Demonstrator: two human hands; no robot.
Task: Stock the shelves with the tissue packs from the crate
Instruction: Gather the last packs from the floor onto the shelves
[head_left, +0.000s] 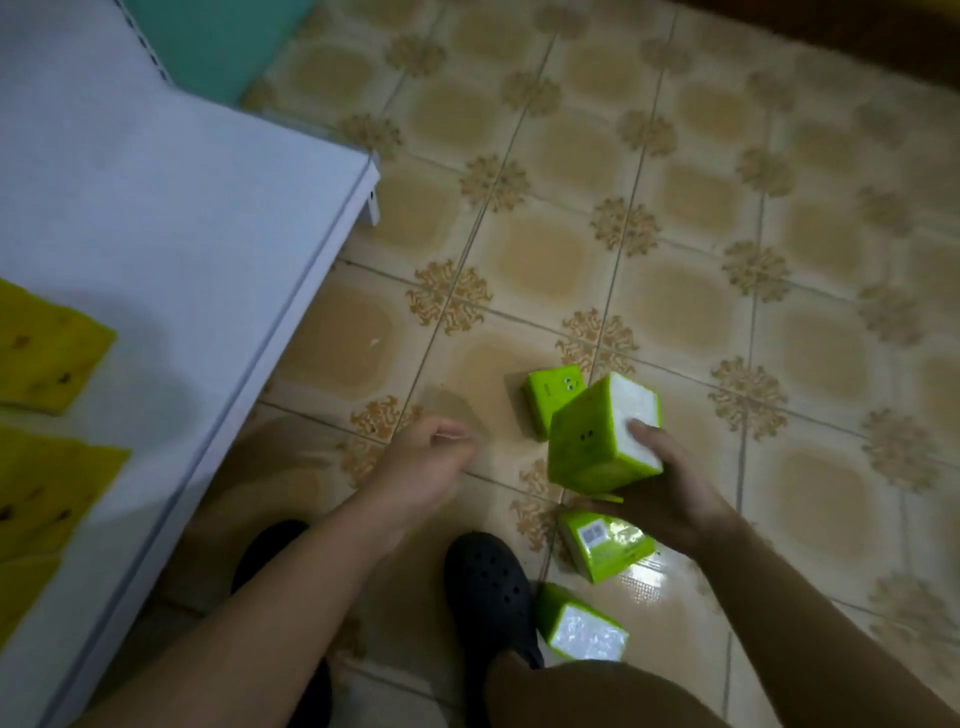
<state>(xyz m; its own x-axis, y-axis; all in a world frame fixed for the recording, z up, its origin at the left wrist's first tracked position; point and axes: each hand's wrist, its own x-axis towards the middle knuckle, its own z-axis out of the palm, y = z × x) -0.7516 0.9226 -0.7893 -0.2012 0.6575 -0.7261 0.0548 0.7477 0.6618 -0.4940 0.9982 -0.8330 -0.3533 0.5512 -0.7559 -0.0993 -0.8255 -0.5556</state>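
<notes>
Inspection, head view. My right hand (670, 499) grips a green tissue pack (592, 447) from beneath, one digit pressed on its white end. The pack is tilted and held off the tiled floor (675, 260), right of my black shoe (488, 587). I judge this hold is meant for carrying the pack left to the white shelf (156, 234).

My left hand (421, 467) hangs between shelf and pack, fingers loosely curled round nothing and free to take another.

Three more lie loose on the floor:
- The far pack (550, 400) is just beyond the held one.
- The middle pack (608, 545) is under my right hand.
- The near pack (582, 623) is beside the shoe.

Yellow packs (47, 353) lie on the shelf's near left. No crate is in view.
</notes>
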